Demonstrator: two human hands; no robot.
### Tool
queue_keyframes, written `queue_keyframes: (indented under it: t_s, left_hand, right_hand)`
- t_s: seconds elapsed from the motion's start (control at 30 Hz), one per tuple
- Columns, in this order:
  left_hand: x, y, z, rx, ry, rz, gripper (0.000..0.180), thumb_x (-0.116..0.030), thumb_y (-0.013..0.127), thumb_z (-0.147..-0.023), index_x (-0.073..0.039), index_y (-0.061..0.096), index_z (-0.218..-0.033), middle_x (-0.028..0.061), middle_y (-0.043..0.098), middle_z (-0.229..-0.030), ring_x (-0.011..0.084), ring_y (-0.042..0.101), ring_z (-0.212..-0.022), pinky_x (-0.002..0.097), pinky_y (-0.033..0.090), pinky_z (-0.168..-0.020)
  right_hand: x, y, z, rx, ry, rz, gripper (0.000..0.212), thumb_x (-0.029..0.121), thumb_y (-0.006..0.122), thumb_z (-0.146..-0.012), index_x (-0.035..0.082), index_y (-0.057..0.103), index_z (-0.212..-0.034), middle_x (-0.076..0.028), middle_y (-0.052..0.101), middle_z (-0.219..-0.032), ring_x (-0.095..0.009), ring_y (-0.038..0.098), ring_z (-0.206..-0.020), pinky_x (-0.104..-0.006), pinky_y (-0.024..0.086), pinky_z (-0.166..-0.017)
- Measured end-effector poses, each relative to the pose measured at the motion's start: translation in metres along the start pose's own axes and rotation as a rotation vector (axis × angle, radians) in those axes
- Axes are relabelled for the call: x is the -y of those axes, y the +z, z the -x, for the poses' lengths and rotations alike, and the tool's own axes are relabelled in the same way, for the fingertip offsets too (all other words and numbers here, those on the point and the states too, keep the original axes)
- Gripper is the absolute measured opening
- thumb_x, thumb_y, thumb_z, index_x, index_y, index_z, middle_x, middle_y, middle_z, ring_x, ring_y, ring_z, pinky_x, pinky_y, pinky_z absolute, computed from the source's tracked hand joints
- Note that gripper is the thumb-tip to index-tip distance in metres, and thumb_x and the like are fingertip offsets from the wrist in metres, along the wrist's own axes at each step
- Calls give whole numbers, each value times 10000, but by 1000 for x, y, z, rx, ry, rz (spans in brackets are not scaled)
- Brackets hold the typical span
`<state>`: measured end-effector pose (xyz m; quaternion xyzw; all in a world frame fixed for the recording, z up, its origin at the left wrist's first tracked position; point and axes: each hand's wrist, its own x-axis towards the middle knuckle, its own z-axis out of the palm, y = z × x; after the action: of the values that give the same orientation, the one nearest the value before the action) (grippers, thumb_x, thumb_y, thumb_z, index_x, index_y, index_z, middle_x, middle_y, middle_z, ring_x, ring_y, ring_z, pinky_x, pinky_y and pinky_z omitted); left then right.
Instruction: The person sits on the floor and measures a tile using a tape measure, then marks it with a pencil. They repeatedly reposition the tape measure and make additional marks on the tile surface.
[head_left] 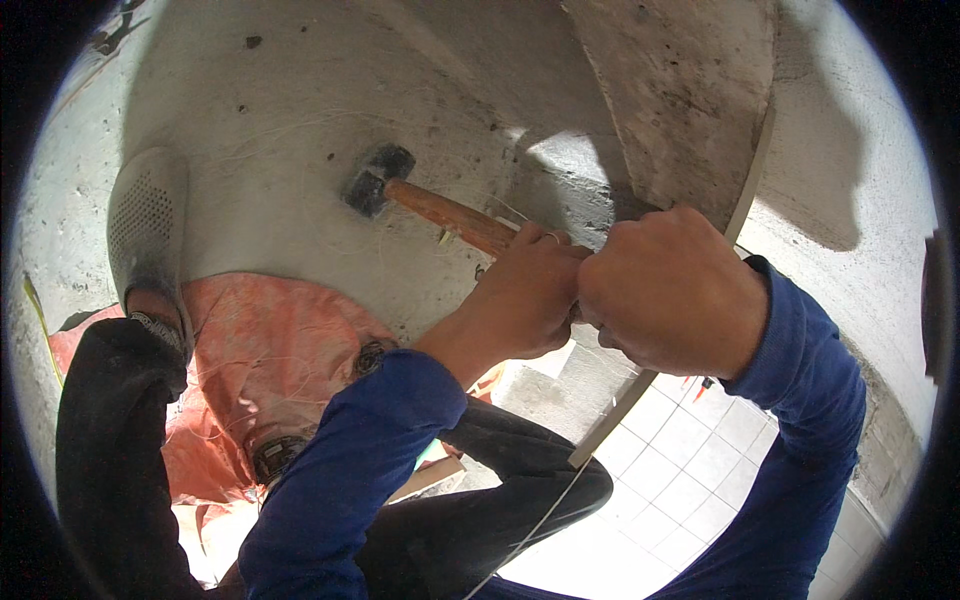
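Note:
My left hand [530,292] and my right hand [682,292] are closed and meet knuckle to knuckle in the middle of the view. What the fingers hold, if anything, is hidden behind them. A sledgehammer [452,214] with a dark, dusty head and a wooden handle lies beyond my left hand. Its handle runs toward that hand, which covers the far end; I cannot tell whether they touch. A thin pale string [510,208] shows just above the left fingers.
An orange-red sheet [290,330] covers the ground at left, by my shoe [150,220]. A narrow strip [613,420] slants below the hands, with a string [530,530] near its lower end. White tiles [680,470] lie lower right; a rough grey slab [690,100] stands above.

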<state>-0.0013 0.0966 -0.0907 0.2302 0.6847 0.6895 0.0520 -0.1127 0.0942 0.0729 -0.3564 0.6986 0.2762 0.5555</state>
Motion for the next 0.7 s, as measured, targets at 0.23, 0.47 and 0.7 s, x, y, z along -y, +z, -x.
queue_keyframes:
  t_s: [0.23,0.47,0.7]
  left_hand:
    - [3,1,1,37,-7,40,199,-95,675,-742,-49,677,-936,127,659,-988,308,576,-1022,435,377,-948]
    - [1,7,3,-48,-13,185,159,-152,705,-794,-94,699,-942,110,657,-966,314,582,-1010,451,381,-936]
    - [-4,8,1,25,-45,128,113,-139,689,-793,-109,708,-900,108,654,-971,296,594,-998,445,383,-929]
  right_hand:
    - [5,-3,-2,34,30,88,51,135,764,-715,106,745,-753,-98,684,-662,-244,708,-655,-340,566,-598]
    - [7,-6,-3,138,106,78,158,182,787,-732,115,750,-871,-84,705,-714,-235,716,-702,-346,564,-651]
    - [7,-5,-3,145,125,69,175,177,788,-749,120,750,-910,-69,721,-748,-219,720,-717,-333,565,-650]
